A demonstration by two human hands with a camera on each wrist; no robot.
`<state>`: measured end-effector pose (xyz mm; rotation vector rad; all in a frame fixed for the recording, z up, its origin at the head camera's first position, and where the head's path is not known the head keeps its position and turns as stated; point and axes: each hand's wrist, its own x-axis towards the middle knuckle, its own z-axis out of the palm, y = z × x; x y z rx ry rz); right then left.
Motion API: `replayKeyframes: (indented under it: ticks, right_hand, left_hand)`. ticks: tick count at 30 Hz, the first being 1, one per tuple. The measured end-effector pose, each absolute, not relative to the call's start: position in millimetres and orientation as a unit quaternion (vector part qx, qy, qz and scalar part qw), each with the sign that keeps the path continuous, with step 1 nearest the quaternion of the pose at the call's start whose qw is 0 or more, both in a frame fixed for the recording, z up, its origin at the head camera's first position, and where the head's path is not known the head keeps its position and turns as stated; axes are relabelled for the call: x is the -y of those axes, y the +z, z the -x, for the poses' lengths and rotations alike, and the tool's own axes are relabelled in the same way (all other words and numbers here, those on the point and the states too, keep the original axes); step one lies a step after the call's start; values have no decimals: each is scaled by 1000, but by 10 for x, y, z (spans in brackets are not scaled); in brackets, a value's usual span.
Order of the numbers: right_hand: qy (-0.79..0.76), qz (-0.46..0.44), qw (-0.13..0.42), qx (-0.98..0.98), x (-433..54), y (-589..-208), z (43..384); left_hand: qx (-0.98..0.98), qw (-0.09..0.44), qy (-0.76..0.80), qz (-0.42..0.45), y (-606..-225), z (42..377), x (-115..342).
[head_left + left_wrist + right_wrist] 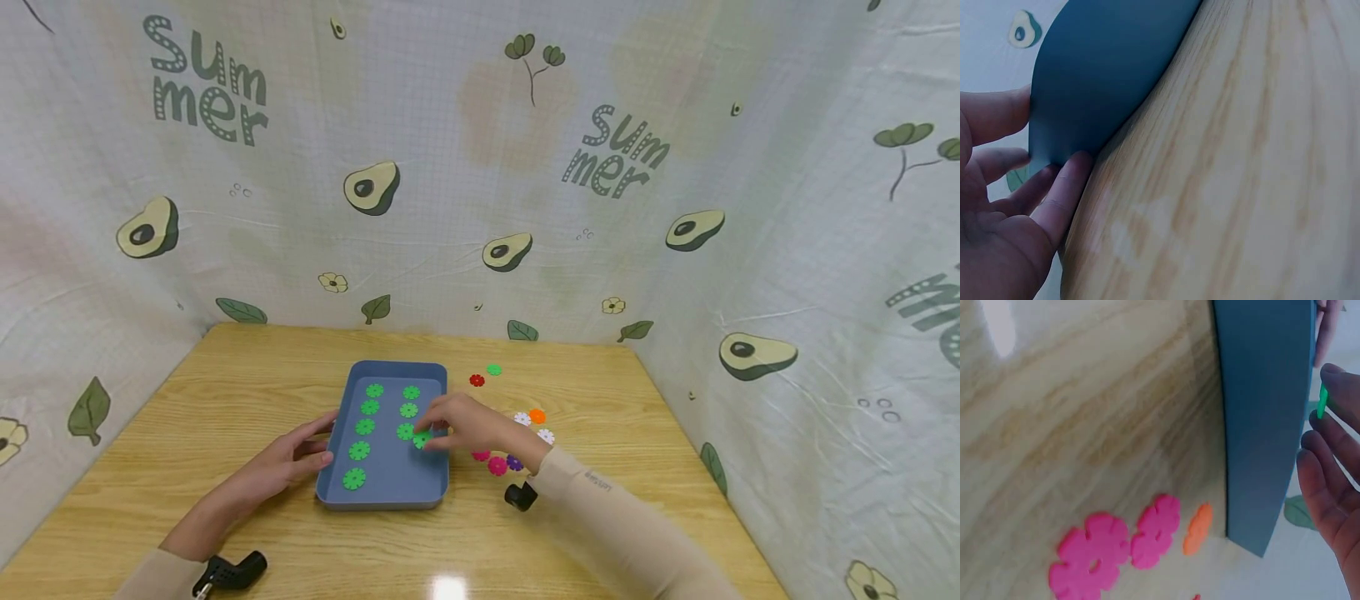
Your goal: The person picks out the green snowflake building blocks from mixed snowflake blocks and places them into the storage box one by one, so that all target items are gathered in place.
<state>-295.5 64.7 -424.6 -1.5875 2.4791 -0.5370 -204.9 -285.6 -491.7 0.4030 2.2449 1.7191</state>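
Note:
A blue-grey tray [390, 492] sits on the wooden table. Inside it, several green flower-shaped plastic discs [359, 451] form a left column, with a shorter column of 3 beside it. My right hand [461, 421] is over the tray's right side and pinches one more green flower-shaped disc [422, 440] between thumb and finger. That disc shows edge-on as a thin green strip in the right wrist view. With loosely extended fingers, my left hand [288, 457] touches the outside of the tray's left wall; its fingertips meet the wall in the left wrist view.
Right of the tray lie loose flower-shaped discs: pink [497, 466], purple [514, 462], white [546, 436] and orange [537, 416]. Farther back are a red disc [477, 381] and a green one [494, 369]. A printed curtain [450, 150] hangs around the table's back and sides.

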Motion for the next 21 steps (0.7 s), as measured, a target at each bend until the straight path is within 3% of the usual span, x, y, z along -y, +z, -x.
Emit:
replayKeyframes:
  ticks: [21]
  right_hand:
    - [-142, 552, 78, -818, -340, -4559, 2951]
  left_hand:
    - [-778, 145, 595, -138, -4919, 2058, 2864]
